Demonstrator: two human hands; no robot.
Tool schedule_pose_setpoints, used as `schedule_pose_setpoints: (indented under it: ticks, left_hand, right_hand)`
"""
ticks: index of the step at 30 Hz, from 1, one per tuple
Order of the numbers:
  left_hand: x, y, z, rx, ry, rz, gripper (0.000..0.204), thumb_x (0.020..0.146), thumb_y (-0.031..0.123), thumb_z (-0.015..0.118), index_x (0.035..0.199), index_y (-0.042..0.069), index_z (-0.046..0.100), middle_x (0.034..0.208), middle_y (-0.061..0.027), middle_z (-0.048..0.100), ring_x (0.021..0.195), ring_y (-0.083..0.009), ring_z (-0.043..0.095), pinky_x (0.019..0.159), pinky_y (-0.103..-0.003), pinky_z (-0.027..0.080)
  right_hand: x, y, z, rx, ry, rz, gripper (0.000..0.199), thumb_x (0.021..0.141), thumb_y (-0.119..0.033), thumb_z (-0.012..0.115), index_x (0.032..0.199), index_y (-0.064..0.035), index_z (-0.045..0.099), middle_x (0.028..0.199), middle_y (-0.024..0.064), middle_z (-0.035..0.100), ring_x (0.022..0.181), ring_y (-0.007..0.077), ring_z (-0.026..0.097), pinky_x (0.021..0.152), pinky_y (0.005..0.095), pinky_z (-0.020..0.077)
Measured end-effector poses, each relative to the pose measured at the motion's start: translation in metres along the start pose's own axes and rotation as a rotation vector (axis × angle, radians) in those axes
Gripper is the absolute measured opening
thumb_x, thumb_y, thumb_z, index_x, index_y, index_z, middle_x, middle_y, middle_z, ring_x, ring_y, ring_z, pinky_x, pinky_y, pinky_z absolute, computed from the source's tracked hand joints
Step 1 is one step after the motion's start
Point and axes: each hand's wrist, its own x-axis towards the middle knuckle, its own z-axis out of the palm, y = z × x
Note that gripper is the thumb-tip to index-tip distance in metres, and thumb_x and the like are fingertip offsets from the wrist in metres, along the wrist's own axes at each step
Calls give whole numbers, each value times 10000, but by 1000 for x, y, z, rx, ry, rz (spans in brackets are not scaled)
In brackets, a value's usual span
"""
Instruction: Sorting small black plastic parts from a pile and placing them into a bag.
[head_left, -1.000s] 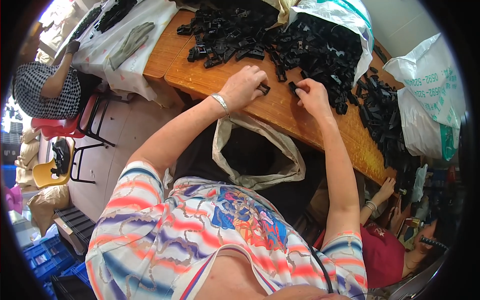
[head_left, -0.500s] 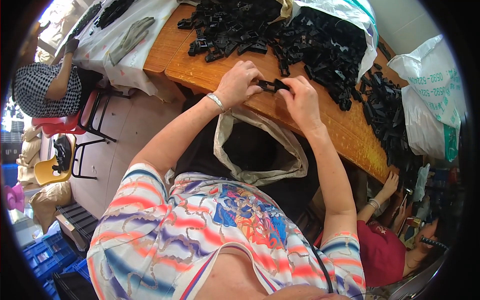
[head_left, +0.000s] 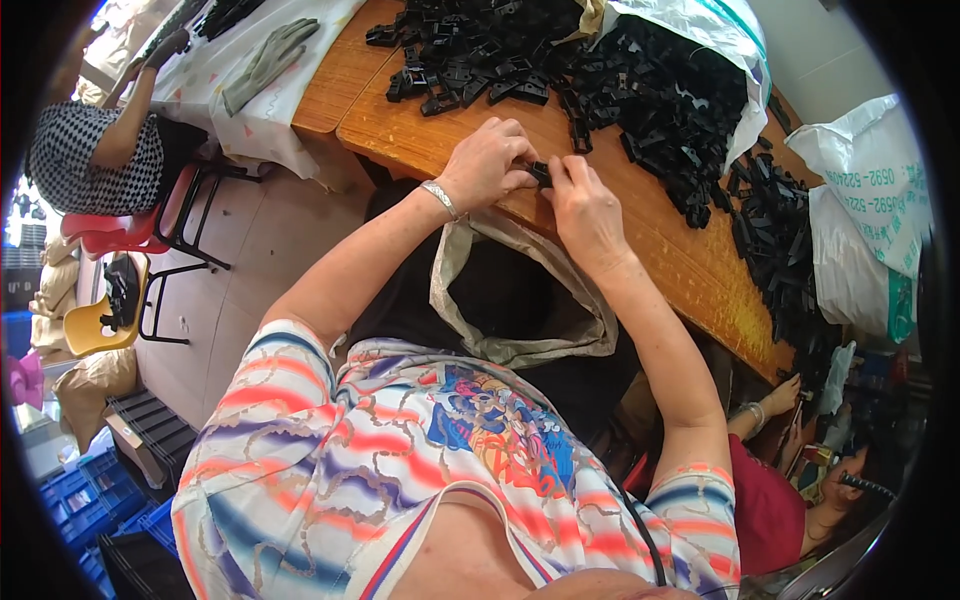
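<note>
Part (head_left: 541,175), black, pinched between fingertips of left hand (head_left: 487,166) and right hand (head_left: 586,208)

The wearer's two hands (head_left: 490,165), one tabletop (head_left: 400,130), black plastic parts (head_left: 480,50) too many to count

One open beige sack (head_left: 452,262) by its near edge; past its left edge, two chairs (head_left: 85,330) and one checked-shirted person (head_left: 95,160); near its right corner, one red-shirted person (head_left: 768,505).

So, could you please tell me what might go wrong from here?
The small black piece pinched between the left hand and the right hand might slip and fall into the open sack below the edge of the table. The heaped black parts could scatter if a hand brushes them.
</note>
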Motion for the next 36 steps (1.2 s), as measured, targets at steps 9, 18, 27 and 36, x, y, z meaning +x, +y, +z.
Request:
schedule_pose_setpoints:
  ticks: [9, 18, 27, 36]
  left_hand:
    - [23, -16, -10, -151, -235, 77, 189, 801, 44, 595, 961, 66, 693, 996, -99, 611, 1024, -305, 559, 903, -378, 485]
    - [74, 7, 13, 254, -68, 281, 306, 793, 58, 707, 1090, 121, 671, 1114, -102, 577, 1070, -305, 533, 936, -383, 492]
    - [37, 21, 12, 166, -46, 247, 233, 772, 105, 742, 973, 62, 632, 1023, -95, 593, 1014, -305, 543, 880, -383, 487]
    - [7, 8, 9, 23, 53, 136, 329, 757, 147, 767, 1051, 68, 643, 1017, -87, 607, 997, -300, 546, 884, -389, 478]
  right_hand:
    - [-32, -19, -14, 149, 59, 138, 325, 780, -74, 727, 1098, -59, 658, 948, 132, 626, 825, 343, 643, 700, 431, 529]
    - [-59, -13, -27, 280, 121, 175, 91, 823, -103, 695, 908, -78, 675, 800, 136, 630, 769, 340, 650, 656, 427, 531]
    - [15, 91, -12, -104, 88, 436, 196, 827, -108, 719, 996, -36, 651, 1022, 178, 624, 844, 386, 663, 738, 438, 548]
    - [15, 95, -16, -77, 18, 489, 191, 825, -117, 730, 937, -28, 603, 961, 180, 643, 861, 339, 676, 717, 426, 546]
